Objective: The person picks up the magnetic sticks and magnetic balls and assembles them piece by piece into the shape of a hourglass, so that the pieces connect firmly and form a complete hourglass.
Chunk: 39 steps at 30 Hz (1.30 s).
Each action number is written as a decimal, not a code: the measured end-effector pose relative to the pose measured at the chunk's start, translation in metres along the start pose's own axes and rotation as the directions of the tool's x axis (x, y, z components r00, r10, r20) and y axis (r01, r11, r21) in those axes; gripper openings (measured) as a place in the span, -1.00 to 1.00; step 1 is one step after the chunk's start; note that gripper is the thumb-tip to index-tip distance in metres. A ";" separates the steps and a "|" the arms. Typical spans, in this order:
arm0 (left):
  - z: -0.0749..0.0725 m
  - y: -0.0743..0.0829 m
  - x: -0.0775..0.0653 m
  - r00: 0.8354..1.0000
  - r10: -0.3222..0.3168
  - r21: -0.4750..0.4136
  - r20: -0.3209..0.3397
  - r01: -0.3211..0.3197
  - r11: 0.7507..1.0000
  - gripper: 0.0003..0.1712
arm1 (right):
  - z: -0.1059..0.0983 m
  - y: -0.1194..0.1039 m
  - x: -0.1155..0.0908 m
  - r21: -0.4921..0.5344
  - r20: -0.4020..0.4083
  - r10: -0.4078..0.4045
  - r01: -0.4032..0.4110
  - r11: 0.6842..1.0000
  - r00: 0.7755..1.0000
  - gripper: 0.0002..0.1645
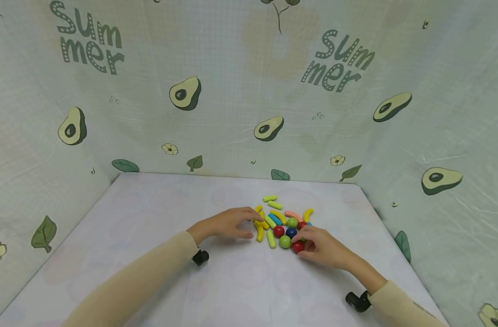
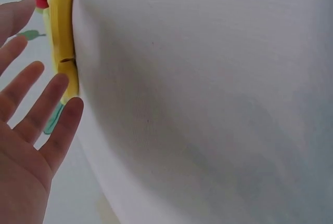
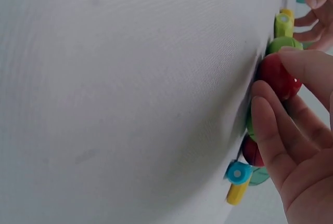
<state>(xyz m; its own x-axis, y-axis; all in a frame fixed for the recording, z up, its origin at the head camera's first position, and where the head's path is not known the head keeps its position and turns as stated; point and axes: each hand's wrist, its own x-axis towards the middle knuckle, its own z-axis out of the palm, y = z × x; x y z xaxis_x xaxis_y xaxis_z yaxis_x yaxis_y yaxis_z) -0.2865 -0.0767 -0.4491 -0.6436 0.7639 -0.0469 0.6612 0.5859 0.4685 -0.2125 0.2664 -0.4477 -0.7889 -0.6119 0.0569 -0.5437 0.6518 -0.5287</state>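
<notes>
At the right side of a cluster of small toys, my right hand [image 1: 324, 247] pinches a red ball [image 1: 297, 247] between thumb and fingers; the right wrist view shows the thumb on one side of it. The ball is low at the table. Beside it lie a green ball [image 1: 284, 242], a dark blue ball [image 1: 291, 232] and another red ball [image 1: 278, 231]. My left hand [image 1: 232, 222] hovers at the cluster's left edge with its fingers spread and holding nothing. Its fingertips are close to yellow banana-shaped toys [image 1: 258, 231], one of which shows large in the left wrist view [image 2: 62, 21].
Light green sticks [image 1: 271, 239], a blue piece [image 1: 275, 219] and a pink curved piece [image 1: 293, 215] lie among the cluster. Two green sticks sit farther back. The white table [image 1: 150, 204] meets printed cloth walls [image 1: 228, 59] at the back and sides.
</notes>
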 end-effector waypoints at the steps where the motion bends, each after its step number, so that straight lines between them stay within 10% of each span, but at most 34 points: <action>1: 0.000 0.000 0.000 1.000 0.001 0.006 0.003 -0.001 1.000 -0.42 | 0.000 0.000 0.000 0.000 0.001 -0.006 0.006 1.000 1.000 -0.66; 39: 0.009 0.004 0.006 0.999 0.027 0.107 -0.025 -0.024 0.994 -0.71 | 0.001 0.000 0.001 0.018 0.019 0.000 0.000 1.000 1.000 -0.70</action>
<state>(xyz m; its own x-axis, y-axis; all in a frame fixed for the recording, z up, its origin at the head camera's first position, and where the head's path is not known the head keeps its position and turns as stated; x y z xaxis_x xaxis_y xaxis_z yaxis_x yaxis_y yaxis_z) -0.2841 -0.0674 -0.4551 -0.6353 0.7722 -0.0121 0.7139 0.5932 0.3721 -0.2129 0.2653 -0.4487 -0.7831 -0.6205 0.0411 -0.5385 0.6435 -0.5441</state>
